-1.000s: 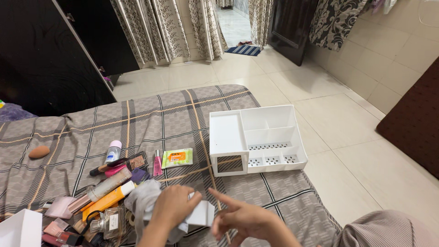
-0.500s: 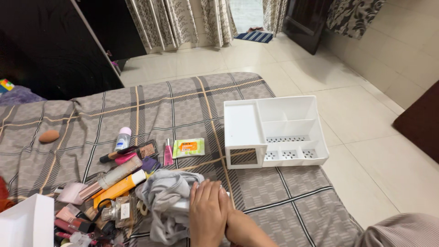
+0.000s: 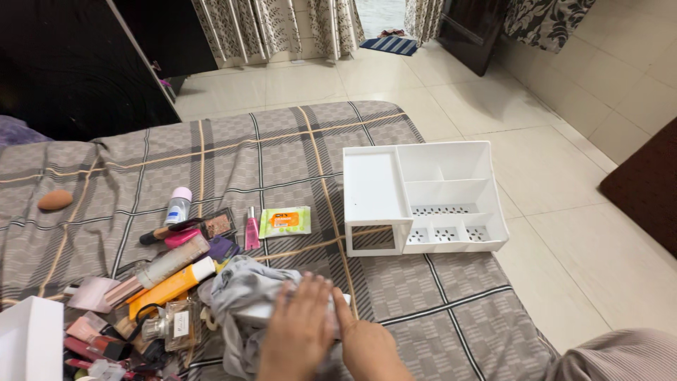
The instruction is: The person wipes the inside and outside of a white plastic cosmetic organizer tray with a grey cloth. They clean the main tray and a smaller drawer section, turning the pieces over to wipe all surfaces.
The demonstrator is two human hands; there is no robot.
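1. The left hand [image 3: 300,331] lies flat, palm down, fingers straight and slightly apart, pressing a grey cloth [image 3: 243,293] onto a small white drawer-like box [image 3: 264,312] at the near edge of the checked bedspread [image 3: 282,155].
2. The right hand [image 3: 363,346] sits just right of the left, touching the box's right end; I cannot tell whether its fingers are curled round anything.
3. Judging by its folds, the cloth is soft, light and limp, so it will bunch and slide unless pinned under a flat palm. The box looks like stiff, light, smooth plastic, best gripped by its short ends.
4. Left of the cloth lies a heap of cosmetics: an orange tube [image 3: 169,288], a glass perfume bottle [image 3: 173,324], a makeup brush [image 3: 166,231] and a small roll-on bottle [image 3: 178,206].
5. A wipes packet [image 3: 284,221] lies farther off, and a white compartment organizer [image 3: 423,197] stands at the right edge of the bed, with an open slot in its near face.
6. Compared with half a second ago, the left hand has slid leftward over the cloth, and the right hand shows more clearly beside it; the organizer and cosmetics lie as they did.
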